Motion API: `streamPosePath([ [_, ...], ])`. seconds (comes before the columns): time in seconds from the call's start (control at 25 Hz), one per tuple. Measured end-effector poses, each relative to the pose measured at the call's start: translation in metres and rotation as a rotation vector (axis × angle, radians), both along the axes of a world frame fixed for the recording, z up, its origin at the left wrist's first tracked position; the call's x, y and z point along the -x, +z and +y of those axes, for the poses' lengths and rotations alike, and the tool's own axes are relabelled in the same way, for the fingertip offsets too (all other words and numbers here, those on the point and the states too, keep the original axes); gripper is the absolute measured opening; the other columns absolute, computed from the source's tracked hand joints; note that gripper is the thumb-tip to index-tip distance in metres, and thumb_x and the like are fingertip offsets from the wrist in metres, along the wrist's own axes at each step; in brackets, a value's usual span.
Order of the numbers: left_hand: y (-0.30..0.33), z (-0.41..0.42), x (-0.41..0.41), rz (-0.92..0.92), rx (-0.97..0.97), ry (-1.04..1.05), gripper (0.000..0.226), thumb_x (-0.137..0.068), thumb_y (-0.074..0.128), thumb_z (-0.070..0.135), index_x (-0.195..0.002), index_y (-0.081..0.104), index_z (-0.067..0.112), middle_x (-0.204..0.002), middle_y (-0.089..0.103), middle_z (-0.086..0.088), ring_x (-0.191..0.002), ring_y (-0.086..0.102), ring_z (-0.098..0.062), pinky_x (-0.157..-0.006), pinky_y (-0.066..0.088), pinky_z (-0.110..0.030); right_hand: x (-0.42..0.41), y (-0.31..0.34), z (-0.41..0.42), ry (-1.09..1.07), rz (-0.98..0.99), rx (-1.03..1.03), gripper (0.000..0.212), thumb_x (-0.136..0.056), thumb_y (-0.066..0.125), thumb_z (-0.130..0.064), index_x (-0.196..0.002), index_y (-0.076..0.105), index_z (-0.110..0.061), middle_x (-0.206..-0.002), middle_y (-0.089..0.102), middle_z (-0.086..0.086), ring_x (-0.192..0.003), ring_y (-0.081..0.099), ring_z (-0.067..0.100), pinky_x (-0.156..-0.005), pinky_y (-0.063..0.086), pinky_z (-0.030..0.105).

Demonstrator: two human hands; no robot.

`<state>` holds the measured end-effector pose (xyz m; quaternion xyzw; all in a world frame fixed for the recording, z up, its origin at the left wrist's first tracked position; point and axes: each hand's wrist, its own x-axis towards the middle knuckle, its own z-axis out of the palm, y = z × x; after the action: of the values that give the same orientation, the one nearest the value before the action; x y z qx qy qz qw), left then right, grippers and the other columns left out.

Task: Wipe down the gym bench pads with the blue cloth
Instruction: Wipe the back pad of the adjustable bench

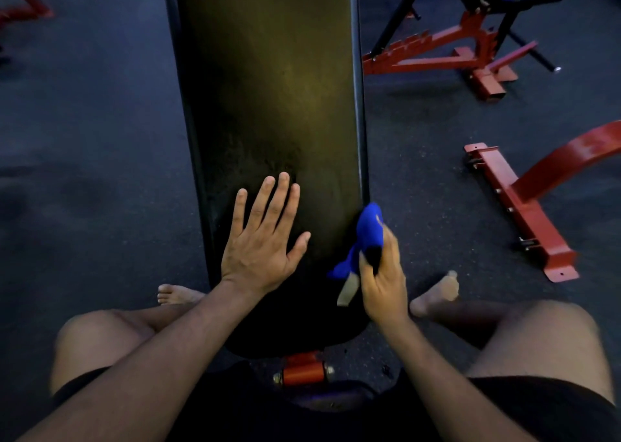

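The left hand [258, 243] lay flat, fingers spread, on the black bench pad [268, 88]. The right hand [381, 273] gripped the bunched blue cloth [368, 231] at the pad's right edge; so bunched, it risked missing patches.
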<state>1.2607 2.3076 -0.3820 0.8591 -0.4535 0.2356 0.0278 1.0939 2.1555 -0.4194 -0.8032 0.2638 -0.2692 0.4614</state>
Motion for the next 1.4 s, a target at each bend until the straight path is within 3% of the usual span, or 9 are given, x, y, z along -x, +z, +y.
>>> streamPosePath([
  [0.2, 0.002, 0.001, 0.000, 0.004, -0.022, 0.011, 0.077, -0.102, 0.034, 0.055, -0.163, 0.016, 0.011, -0.171, 0.006, -0.011, -0.158, 0.007, -0.028, -0.125, 0.013, -0.058, 0.036, -0.025, 0.016, 0.044, 0.134, -0.086, 0.046, -0.092, 0.040, -0.054, -0.136, 0.031, -0.045, -0.129, 0.055, -0.009, -0.113, 0.058, 0.003, -0.092, 0.046, 0.020],
  [0.32, 0.004, 0.003, 0.000, 0.014, -0.014, 0.013, 0.075, -0.103, 0.034, 0.055, -0.163, 0.019, 0.012, -0.171, 0.008, -0.010, -0.158, 0.008, -0.027, -0.126, 0.013, -0.057, 0.039, -0.015, 0.009, 0.083, 0.160, -0.066, 0.037, -0.098, 0.046, -0.038, -0.133, 0.037, -0.039, -0.126, 0.053, -0.009, -0.112, 0.054, -0.003, -0.100, 0.046, 0.037],
  [0.4, 0.006, 0.004, -0.002, 0.039, -0.004, 0.003, 0.075, -0.103, 0.035, 0.056, -0.162, 0.020, 0.013, -0.171, 0.010, -0.009, -0.158, 0.009, -0.026, -0.126, 0.013, -0.056, 0.034, 0.006, 0.000, 0.019, 0.104, -0.023, 0.038, -0.099, 0.048, -0.021, -0.132, 0.040, -0.036, -0.126, 0.054, -0.004, -0.113, 0.053, 0.000, -0.105, 0.041, 0.030],
  [0.64, 0.011, 0.030, -0.003, 0.194, 0.129, 0.014, 0.073, -0.102, 0.041, 0.053, -0.162, 0.021, 0.015, -0.171, 0.013, -0.007, -0.158, 0.009, -0.022, -0.127, 0.010, -0.047, -0.072, 0.144, -0.033, 0.083, -0.238, 0.397, 0.054, -0.088, 0.053, -0.005, -0.141, 0.042, -0.010, -0.140, 0.044, 0.012, -0.131, 0.044, 0.025, -0.113, 0.033, 0.032],
  [0.84, -0.012, 0.056, 0.010, 0.175, 0.094, 0.103, 0.074, -0.102, 0.041, 0.055, -0.161, 0.025, 0.014, -0.171, 0.012, -0.008, -0.158, 0.010, -0.023, -0.122, 0.019, -0.047, -0.199, 0.223, -0.025, 0.344, -0.210, 0.923, 0.064, -0.086, 0.049, -0.014, -0.148, 0.039, -0.018, -0.154, 0.031, 0.013, -0.136, 0.037, 0.033, -0.115, 0.031, 0.043],
  [1.0, -0.025, 0.056, 0.022, 0.125, 0.150, 0.116, 0.071, -0.103, 0.044, 0.052, -0.160, 0.030, 0.011, -0.169, 0.019, -0.011, -0.157, 0.017, -0.026, -0.125, 0.020, -0.044, -0.292, 0.256, 0.013, 0.714, 0.106, 1.485, 0.063, -0.081, 0.041, -0.036, -0.143, 0.045, -0.026, -0.147, 0.044, 0.007, -0.127, 0.042, 0.037, -0.101, 0.036, 0.052],
  [1.12, -0.041, 0.065, 0.034, 0.105, 0.171, 0.077, 0.071, -0.104, 0.046, 0.051, -0.160, 0.029, 0.011, -0.169, 0.020, -0.011, -0.157, 0.017, -0.025, -0.126, 0.020, -0.043, -0.328, 0.253, 0.048, 0.915, 0.319, 1.804, 0.051, -0.081, 0.029, -0.051, -0.113, 0.059, -0.024, -0.115, 0.064, 0.002, -0.108, 0.052, 0.031, -0.093, 0.032, 0.049],
  [1.24, -0.050, 0.068, 0.038, 0.113, 0.199, 0.053, 0.070, -0.104, 0.046, 0.051, -0.159, 0.032, 0.010, -0.168, 0.022, -0.011, -0.156, 0.019, -0.024, -0.124, 0.024, -0.042, -0.342, 0.238, 0.077, 0.997, 0.439, 1.907, 0.052, -0.078, 0.013, -0.055, -0.080, 0.054, -0.023, -0.097, 0.069, 0.008, -0.089, 0.057, 0.027, -0.084, 0.033, 0.042],
  [1.4, -0.048, 0.071, 0.036, 0.112, 0.204, 0.016, 0.069, -0.105, 0.045, 0.051, -0.158, 0.033, 0.009, -0.168, 0.023, -0.012, -0.156, 0.020, -0.025, -0.125, 0.024, -0.043, -0.317, 0.201, 0.113, 1.135, 0.603, 1.874, 0.055, -0.088, 0.016, -0.055, -0.070, 0.051, -0.017, -0.098, 0.069, 0.014, -0.082, 0.063, 0.031, -0.075, 0.044, 0.035],
])
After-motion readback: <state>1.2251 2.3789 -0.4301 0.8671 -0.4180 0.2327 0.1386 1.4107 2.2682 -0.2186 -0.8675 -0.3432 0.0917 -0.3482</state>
